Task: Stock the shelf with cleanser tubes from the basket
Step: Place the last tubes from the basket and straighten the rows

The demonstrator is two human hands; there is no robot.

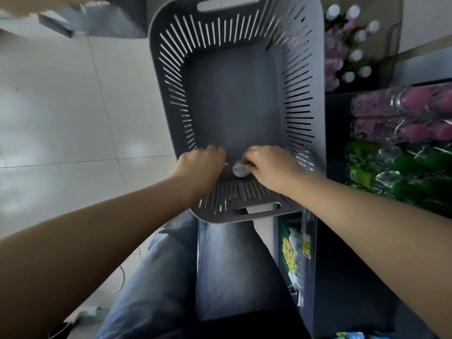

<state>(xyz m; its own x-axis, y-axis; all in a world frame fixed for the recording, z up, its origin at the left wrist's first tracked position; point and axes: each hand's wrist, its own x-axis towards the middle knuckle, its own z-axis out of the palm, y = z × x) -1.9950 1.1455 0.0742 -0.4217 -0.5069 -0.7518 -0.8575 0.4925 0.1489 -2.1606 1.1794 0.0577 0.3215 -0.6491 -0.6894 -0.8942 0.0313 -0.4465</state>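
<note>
A grey slotted plastic basket [300,77] stands on the floor in front of my knees; its floor is bare apart from what my hands cover. Both hands reach down inside its near end. My right hand [271,167] has its fingers curled round a small pale grey-white item, apparently a cleanser tube [239,169], of which only one end shows. My left hand [201,162] is curled next to it with a thin pale sliver at its fingertips; I cannot tell what that hand holds.
To the right stands a dark shelf [342,241] with wrapped packs of pink bottles [401,113] and green bottles [396,170]. Behind, a carton [391,45] holds white-capped pink bottles. Pale floor tiles [61,106] lie to the left. My jeans-clad legs [195,277] are below the basket.
</note>
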